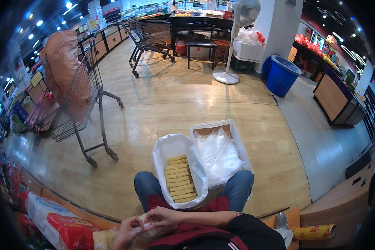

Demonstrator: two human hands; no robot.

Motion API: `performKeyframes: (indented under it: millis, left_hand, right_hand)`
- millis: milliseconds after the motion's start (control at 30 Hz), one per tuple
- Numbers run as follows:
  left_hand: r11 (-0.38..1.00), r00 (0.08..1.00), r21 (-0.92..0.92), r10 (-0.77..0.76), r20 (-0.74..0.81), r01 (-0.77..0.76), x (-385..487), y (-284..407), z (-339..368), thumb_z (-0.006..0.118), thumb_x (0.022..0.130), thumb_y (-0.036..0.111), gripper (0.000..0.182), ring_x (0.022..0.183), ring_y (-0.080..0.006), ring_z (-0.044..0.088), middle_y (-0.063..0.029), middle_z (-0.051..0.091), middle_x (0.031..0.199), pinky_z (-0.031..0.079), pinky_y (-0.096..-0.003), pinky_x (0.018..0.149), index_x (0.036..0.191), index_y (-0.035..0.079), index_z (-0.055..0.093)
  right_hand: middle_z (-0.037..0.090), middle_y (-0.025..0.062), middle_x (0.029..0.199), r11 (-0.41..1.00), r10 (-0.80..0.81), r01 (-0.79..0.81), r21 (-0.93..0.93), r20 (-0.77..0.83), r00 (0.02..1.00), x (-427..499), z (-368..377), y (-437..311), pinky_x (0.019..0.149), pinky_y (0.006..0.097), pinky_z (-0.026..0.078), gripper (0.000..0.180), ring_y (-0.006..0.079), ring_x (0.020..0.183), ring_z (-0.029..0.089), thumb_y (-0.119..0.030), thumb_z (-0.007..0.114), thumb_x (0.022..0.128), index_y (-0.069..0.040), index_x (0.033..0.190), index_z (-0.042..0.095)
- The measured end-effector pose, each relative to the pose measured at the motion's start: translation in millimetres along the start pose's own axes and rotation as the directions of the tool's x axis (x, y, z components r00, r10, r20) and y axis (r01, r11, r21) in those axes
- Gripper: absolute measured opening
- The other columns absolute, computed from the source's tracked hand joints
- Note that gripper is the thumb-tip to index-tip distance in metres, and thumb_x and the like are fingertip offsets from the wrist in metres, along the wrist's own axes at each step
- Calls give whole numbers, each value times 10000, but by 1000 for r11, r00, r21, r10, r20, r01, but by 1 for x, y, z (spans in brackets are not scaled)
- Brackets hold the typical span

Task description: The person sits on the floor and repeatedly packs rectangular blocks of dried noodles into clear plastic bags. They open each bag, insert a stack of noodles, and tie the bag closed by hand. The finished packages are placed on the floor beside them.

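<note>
My left hand [130, 229] and my right hand [163, 217] meet low in the view, fingers pinching the gathered clear plastic of a bag [153, 232]. The bag lies against my apron and seems to hold yellowish pieces, partly hidden by my hands. Between my knees stands a white-lined container [162, 147] with a row of yellow noodle-like blocks [178, 179] inside. Right beside it, a white foam box [242, 145] holds a heap of clear plastic bags [220, 153]. More yellow blocks [103, 240] lie near my left wrist, next to a red and white package [70, 229].
A wire shopping cart [101, 115] with a large orange-brown bag [64, 68] stands at left. Farther off are another cart [150, 34], a black chair [201, 45], a standing fan [226, 76] and a blue bin [281, 78]. A metal scoop [281, 221] and yellow roll [314, 232] lie at lower right.
</note>
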State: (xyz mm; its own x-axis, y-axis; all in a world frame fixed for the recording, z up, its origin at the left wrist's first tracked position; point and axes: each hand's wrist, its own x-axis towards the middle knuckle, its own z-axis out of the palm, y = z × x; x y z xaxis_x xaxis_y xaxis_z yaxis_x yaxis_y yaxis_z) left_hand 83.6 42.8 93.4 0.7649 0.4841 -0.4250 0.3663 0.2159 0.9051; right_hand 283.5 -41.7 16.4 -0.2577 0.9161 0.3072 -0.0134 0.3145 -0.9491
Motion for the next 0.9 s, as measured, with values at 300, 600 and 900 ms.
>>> performKeyframes:
  millis: [300, 600, 900]
  left_hand:
    - [997, 999, 53, -49, 18, 48, -1, 3, -5, 818, 711, 28, 211, 776, -117, 639, -28, 681, 811, 489, -257, 701, 810, 51, 633]
    - [370, 684, 853, 730, -22, -367, -1, -3, 21, 738, 671, 95, 206, 750, -289, 665, -110, 649, 820, 532, -357, 595, 850, 49, 647]
    - [-30, 445, 960, 882, 157, -280, -1, -19, 20, 690, 684, 141, 144, 664, -225, 601, -60, 542, 719, 494, -351, 500, 775, 87, 594]
  right_hand:
    - [588, 69, 898, 956, 13, 23, -294, 119, 993, 1, 2, 11, 854, 377, 325, 218, 238, 923, 519, -310, 596, 930, -107, 1005, 618]
    - [534, 121, 741, 959, -72, 87, -270, 66, 995, 5, -6, 2, 716, 384, 369, 225, 273, 764, 511, -293, 563, 945, -74, 920, 609]
    - [606, 178, 918, 994, 21, -7, -107, 124, 992, 24, -16, -14, 714, 424, 465, 307, 344, 832, 625, -322, 406, 1029, -56, 1149, 499]
